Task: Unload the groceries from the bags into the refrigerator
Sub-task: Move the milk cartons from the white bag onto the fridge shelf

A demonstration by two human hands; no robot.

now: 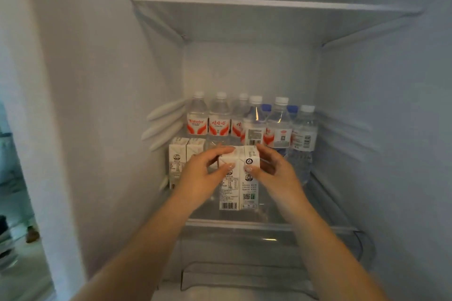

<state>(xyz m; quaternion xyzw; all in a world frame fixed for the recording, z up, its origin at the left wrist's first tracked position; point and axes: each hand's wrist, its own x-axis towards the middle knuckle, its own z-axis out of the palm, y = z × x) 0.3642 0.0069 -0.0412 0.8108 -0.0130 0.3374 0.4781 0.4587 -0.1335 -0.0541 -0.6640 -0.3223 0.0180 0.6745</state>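
Two white milk cartons stand side by side on the glass fridge shelf (269, 223), near its front. My left hand (200, 173) grips the left carton (228, 193) at its top, thumb on the front face and fingers over the top edge. The right carton (249, 190) is held the same way by my right hand (276, 171). Two more white cartons (182, 156) stand at the shelf's left. Behind them runs a row of several clear water bottles (220, 117) with red-and-white labels and white or blue caps. No grocery bag is in view.
The upper glass shelf (269, 3) carries nothing I can see. Below the lower shelf is a clear plastic drawer (244, 273). White fridge walls close in left and right. At the far left, past the fridge side, I see a strip of floor.
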